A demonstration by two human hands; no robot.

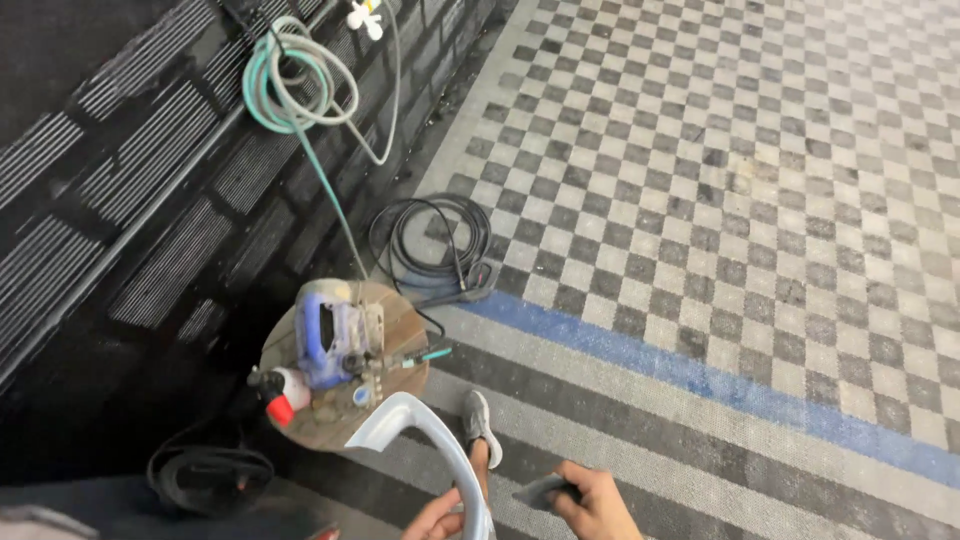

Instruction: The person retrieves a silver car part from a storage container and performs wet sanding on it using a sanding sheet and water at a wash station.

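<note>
At the bottom of the head view my left hand [437, 519] grips a curved, pale grey-blue panel piece [415, 428] that arcs up toward a round wooden stand. My right hand [598, 505] is closed on a small dark grey pad [540, 491] held just to the right of the panel. My foot in a grey shoe [479, 424] shows below the hands on the striped floor.
A blue pressure washer [335, 340] sits on the round wooden stand [405, 335] beside a red-capped bottle [282, 392]. A black coiled hose with a spray gun [440, 245] lies on the checkered floor. A green hose coil [295, 85] hangs on the dark wall; another black coil [208, 478] lies lower left.
</note>
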